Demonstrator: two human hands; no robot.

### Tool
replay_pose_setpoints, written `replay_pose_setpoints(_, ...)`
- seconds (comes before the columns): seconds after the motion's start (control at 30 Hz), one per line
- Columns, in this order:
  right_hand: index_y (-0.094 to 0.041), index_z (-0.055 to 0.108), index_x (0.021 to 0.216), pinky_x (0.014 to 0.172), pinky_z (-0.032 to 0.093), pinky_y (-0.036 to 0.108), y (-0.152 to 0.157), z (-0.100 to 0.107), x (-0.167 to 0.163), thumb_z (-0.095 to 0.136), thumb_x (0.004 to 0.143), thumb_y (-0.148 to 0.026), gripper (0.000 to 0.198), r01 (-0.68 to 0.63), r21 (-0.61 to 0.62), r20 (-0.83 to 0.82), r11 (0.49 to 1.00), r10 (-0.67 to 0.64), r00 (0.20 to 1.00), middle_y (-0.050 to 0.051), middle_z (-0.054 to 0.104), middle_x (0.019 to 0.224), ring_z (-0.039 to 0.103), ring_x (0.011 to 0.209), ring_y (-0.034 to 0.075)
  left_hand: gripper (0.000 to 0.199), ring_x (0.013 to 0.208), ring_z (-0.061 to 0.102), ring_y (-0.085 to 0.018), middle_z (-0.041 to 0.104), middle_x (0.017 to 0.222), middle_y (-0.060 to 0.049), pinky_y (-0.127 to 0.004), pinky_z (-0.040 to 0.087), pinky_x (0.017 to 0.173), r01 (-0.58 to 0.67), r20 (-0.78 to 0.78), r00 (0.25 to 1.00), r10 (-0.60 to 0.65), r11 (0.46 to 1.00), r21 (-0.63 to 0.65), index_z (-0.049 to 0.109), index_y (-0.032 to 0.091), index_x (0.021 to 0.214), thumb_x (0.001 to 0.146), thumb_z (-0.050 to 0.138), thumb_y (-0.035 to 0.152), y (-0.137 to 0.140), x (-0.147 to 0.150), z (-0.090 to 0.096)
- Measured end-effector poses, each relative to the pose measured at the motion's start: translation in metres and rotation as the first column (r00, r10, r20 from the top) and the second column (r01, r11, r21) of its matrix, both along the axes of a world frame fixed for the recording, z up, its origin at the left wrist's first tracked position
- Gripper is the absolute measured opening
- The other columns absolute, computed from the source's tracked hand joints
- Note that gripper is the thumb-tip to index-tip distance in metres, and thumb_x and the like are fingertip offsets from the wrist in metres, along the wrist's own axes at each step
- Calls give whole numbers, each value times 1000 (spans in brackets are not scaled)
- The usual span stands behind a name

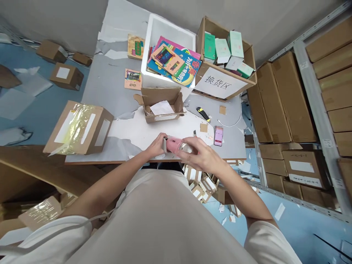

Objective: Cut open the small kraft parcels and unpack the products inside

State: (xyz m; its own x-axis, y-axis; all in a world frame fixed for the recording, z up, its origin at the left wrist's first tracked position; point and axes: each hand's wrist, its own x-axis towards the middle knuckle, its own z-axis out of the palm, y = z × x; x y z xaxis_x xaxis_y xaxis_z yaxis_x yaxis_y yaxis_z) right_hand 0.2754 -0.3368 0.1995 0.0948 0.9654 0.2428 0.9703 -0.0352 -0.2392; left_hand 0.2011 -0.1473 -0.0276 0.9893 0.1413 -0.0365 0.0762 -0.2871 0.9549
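Note:
Close to the table's front edge, my left hand point(157, 146) and my right hand point(201, 154) hold a pink cylindrical item point(173, 144) with a shiny silver end, lying roughly sideways between them. My left fingers close around its left end, where a thin greyish edge shows. The right fingers wrap the silver end, partly hiding it. Its exact kind cannot be made out. Just beyond my hands stands a small open cardboard box point(162, 95) with white paper point(161, 107) inside. A black and yellow box cutter point(203, 114) and a phone point(218, 136) lie to the right.
A taped carton point(100, 121) sits on the table's left. At the back stand a white foam bin point(150, 40) of books and a cardboard box point(247, 88) with green-and-white packages. Shelves point(302, 66) of cartons line the right; small boxes point(196, 190) lie below the table.

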Motion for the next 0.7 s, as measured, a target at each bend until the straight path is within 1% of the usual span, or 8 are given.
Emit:
replay_pose_setpoints(0.1,-22,55,128,86,54,38,-3,-12,8,62,88,-31,42,30,79,-47,996,-26,999,16,46,124,53,111,24,72,105,54,-25,49,116,-7,-42,47,92,26,18,999,-27,997,71,44,20,113,52,80,35,3,-1,-16)
replay_pose_setpoints(0.23,-25,51,133,86,54,39,-3,-23,16,60,89,-36,46,134,56,-70,989,-130,989,16,43,129,54,109,24,77,108,54,-28,49,117,-8,-44,46,94,21,38,999,-27,990,136,42,20,116,52,81,40,7,0,-19)
replay_pose_setpoints(0.3,-26,50,134,87,53,40,0,-27,20,58,90,-38,47,182,10,-59,983,-181,982,15,44,128,54,108,24,79,112,52,-29,49,118,-10,-45,45,97,28,32,999,-35,983,180,41,19,116,53,82,42,8,1,-13)
replay_pose_setpoints(0.4,-27,50,134,87,52,39,9,-40,25,56,90,-42,47,201,-89,-15,976,-203,979,15,47,126,54,103,23,79,114,52,-30,48,120,-11,-44,44,98,52,19,998,-57,977,204,40,19,117,56,81,46,9,4,-6)
replay_pose_setpoints(0.5,-30,50,134,79,52,35,20,-65,27,52,92,-45,45,213,-252,91,944,-196,976,14,51,124,54,101,24,80,113,53,-30,49,120,-11,-45,45,96,15,-11,1000,-13,979,202,38,19,119,58,80,50,11,7,-7)
replay_pose_setpoints(0.6,-29,51,132,68,51,33,29,-96,28,45,94,-49,44,281,-399,178,873,-226,958,14,55,118,56,95,25,81,110,55,-30,51,117,-12,-45,47,92,10,-35,999,-3,978,207,37,17,119,59,78,53,13,9,-11)
replay_pose_setpoints(0.67,-24,52,131,69,50,34,36,-112,30,43,94,-51,46,301,-429,193,852,-239,952,15,57,113,56,93,26,78,108,56,-30,52,115,-12,-45,48,91,25,-29,999,-19,976,215,38,16,118,62,76,55,16,9,-13)
replay_pose_setpoints(0.7,-22,52,130,73,50,36,39,-118,31,43,94,-51,47,286,-426,185,858,-227,956,16,58,111,55,95,27,78,108,56,-30,53,114,-12,-45,48,90,29,-26,999,-24,976,216,38,16,118,62,76,55,18,10,-14)
